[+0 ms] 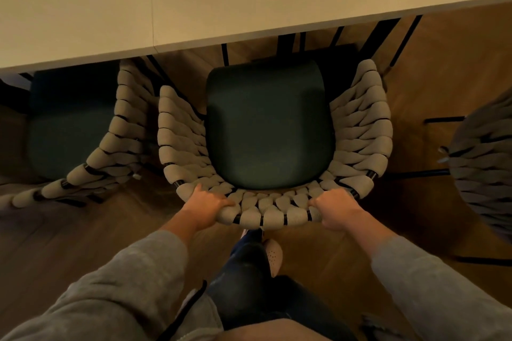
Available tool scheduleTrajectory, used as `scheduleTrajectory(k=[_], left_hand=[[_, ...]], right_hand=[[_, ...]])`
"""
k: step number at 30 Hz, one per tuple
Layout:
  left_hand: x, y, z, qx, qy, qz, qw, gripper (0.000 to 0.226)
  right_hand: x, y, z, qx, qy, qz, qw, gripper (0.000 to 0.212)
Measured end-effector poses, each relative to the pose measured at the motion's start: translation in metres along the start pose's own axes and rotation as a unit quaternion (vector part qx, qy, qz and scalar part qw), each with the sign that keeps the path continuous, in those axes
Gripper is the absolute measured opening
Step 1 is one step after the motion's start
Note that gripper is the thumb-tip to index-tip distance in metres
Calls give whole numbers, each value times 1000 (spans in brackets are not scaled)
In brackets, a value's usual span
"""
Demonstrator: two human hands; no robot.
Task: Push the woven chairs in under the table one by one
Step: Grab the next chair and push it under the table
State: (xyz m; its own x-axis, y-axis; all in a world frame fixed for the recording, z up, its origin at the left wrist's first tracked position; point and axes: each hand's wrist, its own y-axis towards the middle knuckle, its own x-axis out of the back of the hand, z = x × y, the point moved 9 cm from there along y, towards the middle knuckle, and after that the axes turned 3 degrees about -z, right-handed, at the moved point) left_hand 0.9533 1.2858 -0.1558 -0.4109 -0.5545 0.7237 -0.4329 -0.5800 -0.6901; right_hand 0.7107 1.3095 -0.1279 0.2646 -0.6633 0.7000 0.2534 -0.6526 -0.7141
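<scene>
A woven chair (pixel 365 130) with a beige rope back and a dark green seat cushion (pixel 267 124) stands right in front of me, its front edge close to the pale table (pixel 194 3). My left hand (pixel 206 206) grips the left part of the chair's curved back rim. My right hand (pixel 336 209) grips the right part of the same rim. Only the far edge of the cushion reaches the table's edge.
A second woven chair (pixel 122 130) sits at the left, its seat partly under the table. A third woven chair (pixel 484 163) stands off to the right on the wooden floor. My leg and shoe (pixel 273 255) are just behind the middle chair.
</scene>
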Motion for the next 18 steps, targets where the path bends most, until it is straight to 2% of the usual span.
scheduleTrajectory(k=[11,15,18], left_hand=[[37,50,8,10,-6,-4,1000,47],[58,65,11,18,-20,-4,1000,46],[72,76,13,22,-15,-6,1000,47]], right_hand=[[20,35,-50,-14,27,9,1000,42],[41,46,-71,-16,16,-8,1000,35],[52,56,-85,-22,11,-18,1000,39]])
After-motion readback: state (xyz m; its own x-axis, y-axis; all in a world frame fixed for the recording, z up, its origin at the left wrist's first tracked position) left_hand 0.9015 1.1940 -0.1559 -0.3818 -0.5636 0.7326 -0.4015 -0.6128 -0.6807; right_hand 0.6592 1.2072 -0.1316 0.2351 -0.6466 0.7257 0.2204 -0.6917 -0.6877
